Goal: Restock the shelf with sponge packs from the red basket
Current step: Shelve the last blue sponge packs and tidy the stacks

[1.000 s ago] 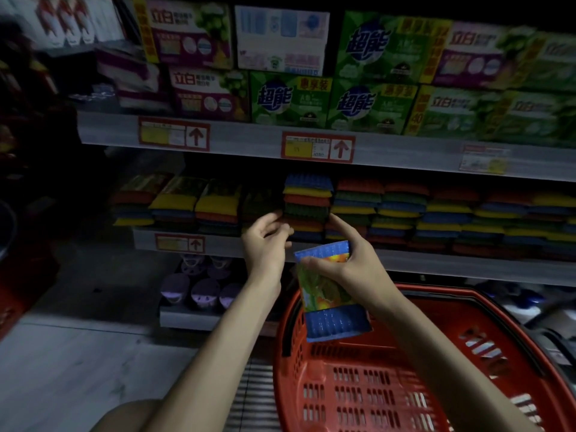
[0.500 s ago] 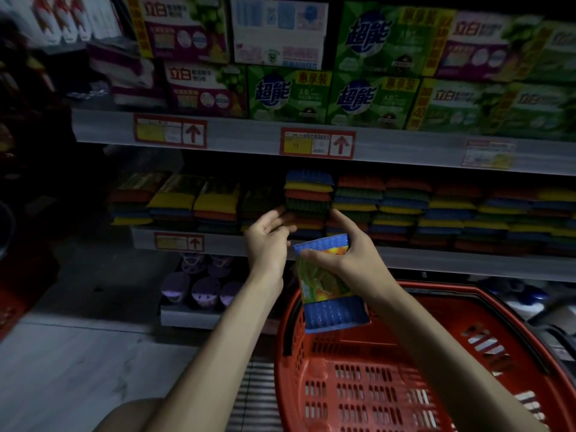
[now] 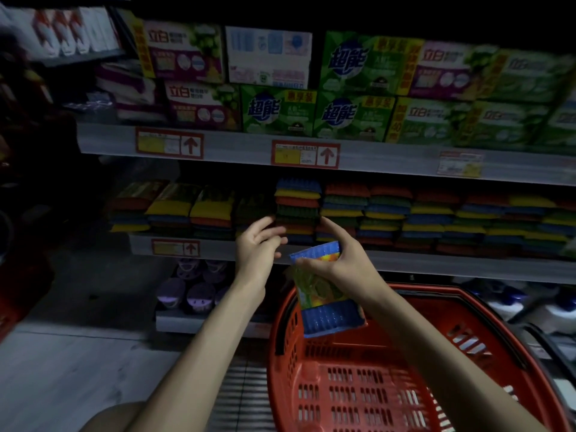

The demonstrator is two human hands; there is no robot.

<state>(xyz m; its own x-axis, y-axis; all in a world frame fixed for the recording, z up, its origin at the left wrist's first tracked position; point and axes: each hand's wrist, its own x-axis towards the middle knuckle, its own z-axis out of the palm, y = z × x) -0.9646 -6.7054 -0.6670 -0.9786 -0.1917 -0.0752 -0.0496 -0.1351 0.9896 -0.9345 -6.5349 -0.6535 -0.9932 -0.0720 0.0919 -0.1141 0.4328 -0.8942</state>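
My right hand (image 3: 338, 260) grips a blue sponge pack (image 3: 327, 299) with a green and orange label by its upper end, above the rim of the red basket (image 3: 405, 369). The pack hangs tilted, its lower end over the basket's left side. My left hand (image 3: 257, 249) hovers just left of the pack with relaxed fingers, holding nothing. Both hands are in front of the middle shelf (image 3: 405, 265), where stacks of colourful sponge packs (image 3: 389, 213) lie. The basket's visible floor holds no packs.
Boxes of soap (image 3: 352, 88) fill the upper shelf, with red price tags (image 3: 305, 154) on its edge. Purple items (image 3: 187, 291) sit on the bottom shelf at the left. White bottles (image 3: 530, 304) stand low at the right. Grey floor lies to the left.
Both hands and the sponge pack have risen slightly toward the middle shelf. My left hand's fingers have spread a little beside the pack.
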